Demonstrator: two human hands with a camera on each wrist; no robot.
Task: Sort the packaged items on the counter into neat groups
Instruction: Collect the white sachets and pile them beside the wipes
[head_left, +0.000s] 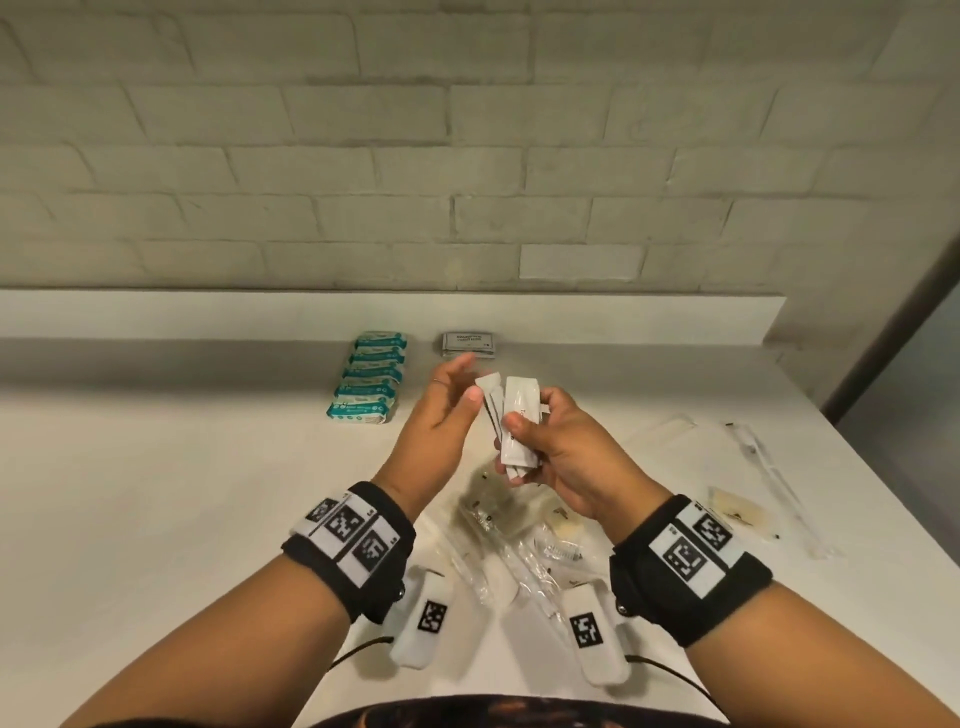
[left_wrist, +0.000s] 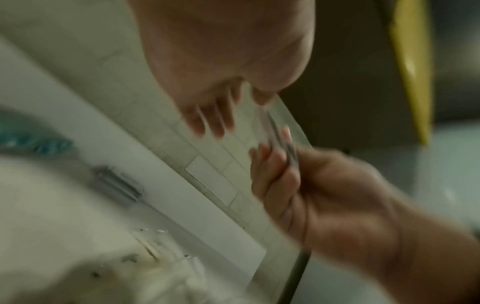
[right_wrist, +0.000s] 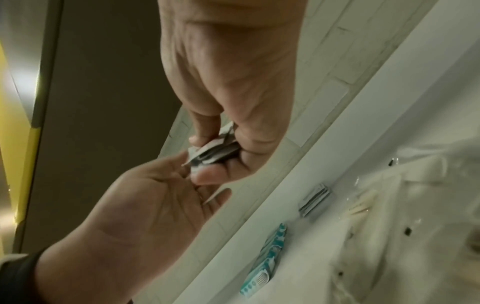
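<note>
My right hand (head_left: 530, 423) is raised above the counter and grips a small bundle of white sachets (head_left: 519, 410) upright, thumb in front and fingers behind. In the right wrist view the bundle of white sachets (right_wrist: 213, 152) sits fanned between thumb and fingers. My left hand (head_left: 460, 384) is beside it, fingers straight, with the thumb touching the edge of the leftmost sachet. A row of teal packets (head_left: 371, 376) lies at the back of the counter. A stack of grey sachets (head_left: 470, 345) sits to their right.
A loose pile of clear-wrapped items (head_left: 519, 535) lies on the white counter (head_left: 182, 493) under my hands. More clear-wrapped pieces (head_left: 737, 512) and a long wrapped stick (head_left: 769, 467) lie to the right. A raised ledge (head_left: 208, 312) and brick wall bound the back.
</note>
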